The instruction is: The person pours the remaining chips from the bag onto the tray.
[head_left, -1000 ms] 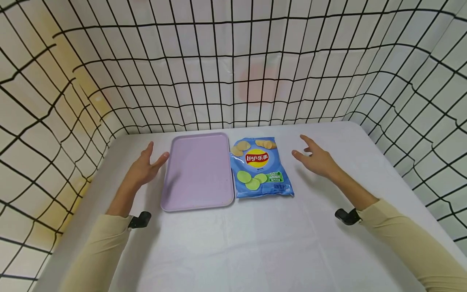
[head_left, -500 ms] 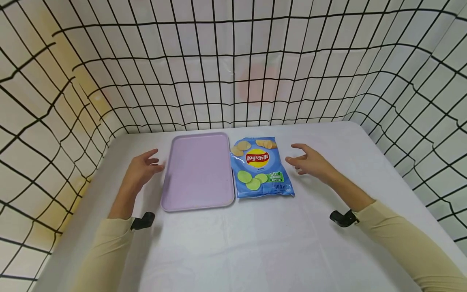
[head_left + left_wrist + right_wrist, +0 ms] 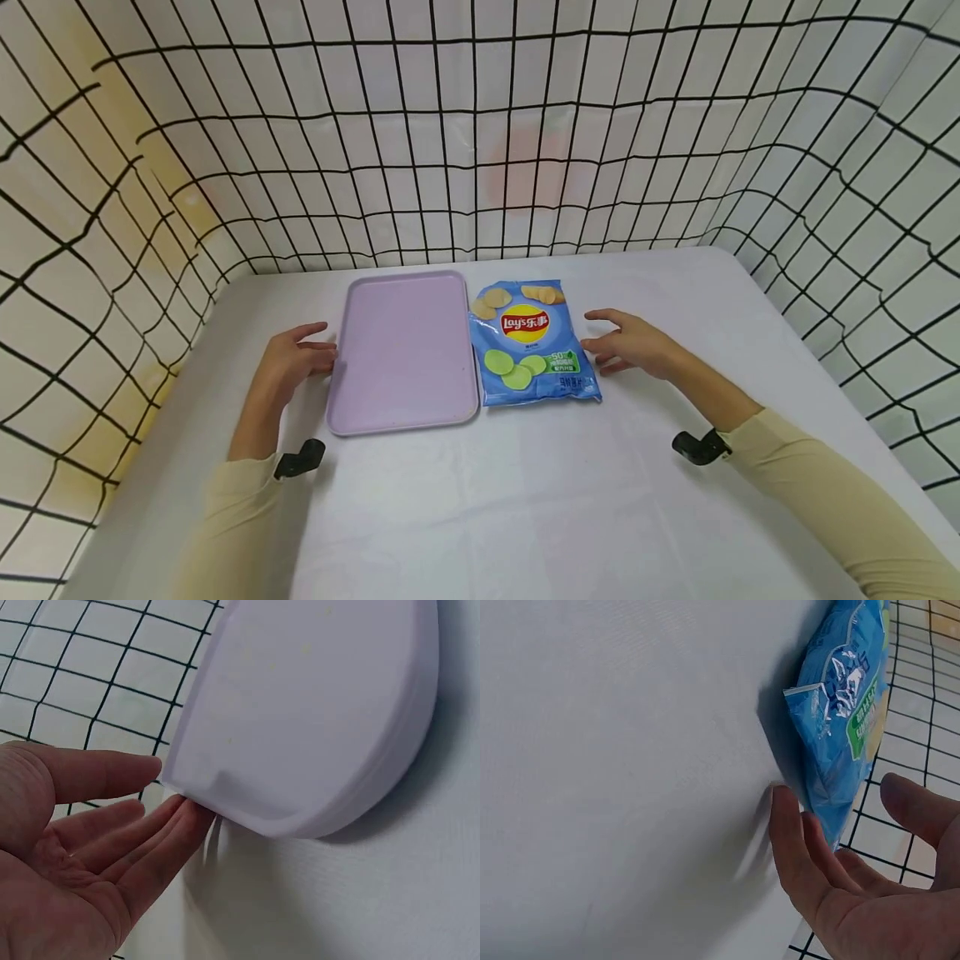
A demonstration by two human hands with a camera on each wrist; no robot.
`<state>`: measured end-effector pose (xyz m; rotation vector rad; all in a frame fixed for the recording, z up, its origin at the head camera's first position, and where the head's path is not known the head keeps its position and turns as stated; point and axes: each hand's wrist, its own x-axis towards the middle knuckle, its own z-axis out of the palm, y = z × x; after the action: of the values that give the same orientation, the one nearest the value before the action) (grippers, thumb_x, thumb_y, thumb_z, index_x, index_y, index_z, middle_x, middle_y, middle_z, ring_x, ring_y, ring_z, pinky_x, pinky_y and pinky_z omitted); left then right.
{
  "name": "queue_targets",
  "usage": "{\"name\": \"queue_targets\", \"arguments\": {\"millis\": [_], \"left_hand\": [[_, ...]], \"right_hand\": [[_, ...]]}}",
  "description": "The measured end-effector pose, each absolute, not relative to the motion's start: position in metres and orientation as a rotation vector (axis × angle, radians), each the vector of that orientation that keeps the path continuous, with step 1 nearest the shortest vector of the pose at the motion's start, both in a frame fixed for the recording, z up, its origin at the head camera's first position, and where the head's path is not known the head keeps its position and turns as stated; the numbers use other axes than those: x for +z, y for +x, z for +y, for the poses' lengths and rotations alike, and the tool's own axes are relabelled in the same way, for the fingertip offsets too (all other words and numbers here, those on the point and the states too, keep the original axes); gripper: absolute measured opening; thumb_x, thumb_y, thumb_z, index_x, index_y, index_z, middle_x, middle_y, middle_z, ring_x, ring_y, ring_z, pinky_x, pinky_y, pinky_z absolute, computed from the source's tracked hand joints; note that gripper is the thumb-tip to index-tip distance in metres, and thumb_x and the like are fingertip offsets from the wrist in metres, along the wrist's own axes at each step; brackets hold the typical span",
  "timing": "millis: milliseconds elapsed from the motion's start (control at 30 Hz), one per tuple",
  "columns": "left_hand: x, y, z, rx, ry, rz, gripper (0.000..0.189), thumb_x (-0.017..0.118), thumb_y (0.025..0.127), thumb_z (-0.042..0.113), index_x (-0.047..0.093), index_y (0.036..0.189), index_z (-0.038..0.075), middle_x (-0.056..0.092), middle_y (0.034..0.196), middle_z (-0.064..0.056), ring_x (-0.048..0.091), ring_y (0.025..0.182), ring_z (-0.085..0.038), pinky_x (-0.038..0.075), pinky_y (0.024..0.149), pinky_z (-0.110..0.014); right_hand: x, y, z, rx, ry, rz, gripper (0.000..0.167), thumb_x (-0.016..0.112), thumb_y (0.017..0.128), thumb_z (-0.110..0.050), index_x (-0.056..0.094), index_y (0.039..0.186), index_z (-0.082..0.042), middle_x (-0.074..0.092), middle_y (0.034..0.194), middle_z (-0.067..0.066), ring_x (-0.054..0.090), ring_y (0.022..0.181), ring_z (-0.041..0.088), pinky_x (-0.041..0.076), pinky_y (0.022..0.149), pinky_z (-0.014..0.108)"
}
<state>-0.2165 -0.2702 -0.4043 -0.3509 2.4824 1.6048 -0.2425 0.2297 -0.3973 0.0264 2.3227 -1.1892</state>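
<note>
A light purple tray lies flat on the white table, left of centre. Against its right side lies a blue bag of Lay's chips, face up. My left hand is at the tray's left edge; in the left wrist view its fingertips meet the underside of the tray's rim, with the thumb apart above. At the bag's right edge is my right hand. The right wrist view shows its fingers beside the chip bag, low by the table, thumb spread away; whether they touch it I cannot tell.
Black wire grid panels with white backing stand behind the table and along both sides. The white-covered table extends in front of the tray and bag. A small black wrist camera sits on each forearm.
My left hand has come down and right to the tray's edge. The right hand has moved left and lower, up to the bag's side. Tray and bag stay in place.
</note>
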Motion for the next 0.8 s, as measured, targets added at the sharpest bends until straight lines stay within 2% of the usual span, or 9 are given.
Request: {"name": "queue_targets", "arguments": {"millis": [167, 400, 800], "left_hand": [[-0.41, -0.216, -0.272, 1.555, -0.384, 2.495, 0.065, 0.065, 0.096, 0.007, 0.039, 0.156, 0.008, 0.06, 0.139, -0.025, 0.073, 0.091, -0.01, 0.057, 0.08, -0.019], [-0.418, -0.212, -0.279, 1.505, -0.388, 2.499, 0.061, 0.066, 0.095, 0.01, 0.046, 0.153, 0.009, 0.062, 0.139, -0.02, 0.071, 0.087, -0.002, 0.05, 0.08, -0.016], [-0.42, -0.213, -0.277, 1.475, -0.366, 2.503, 0.056, 0.067, 0.095, 0.01, 0.051, 0.148, 0.006, 0.062, 0.137, -0.021, 0.066, 0.084, 0.001, 0.05, 0.077, -0.017]], "right_hand": [[-0.402, -0.242, 0.232, -1.186, 0.012, 2.279, 0.074, 0.062, 0.101, -0.03, 0.024, 0.161, -0.009, 0.057, 0.137, 0.027, 0.066, 0.115, 0.034, 0.056, 0.096, 0.044], [-0.408, -0.243, 0.23, -1.166, 0.022, 2.238, 0.064, 0.064, 0.1, -0.031, 0.039, 0.151, -0.002, 0.066, 0.125, 0.021, 0.069, 0.094, 0.023, 0.059, 0.087, 0.037], [-0.409, -0.246, 0.225, -1.126, 0.065, 2.247, 0.063, 0.067, 0.098, -0.03, 0.041, 0.146, 0.002, 0.066, 0.118, 0.02, 0.066, 0.093, 0.024, 0.06, 0.083, 0.033]]}}
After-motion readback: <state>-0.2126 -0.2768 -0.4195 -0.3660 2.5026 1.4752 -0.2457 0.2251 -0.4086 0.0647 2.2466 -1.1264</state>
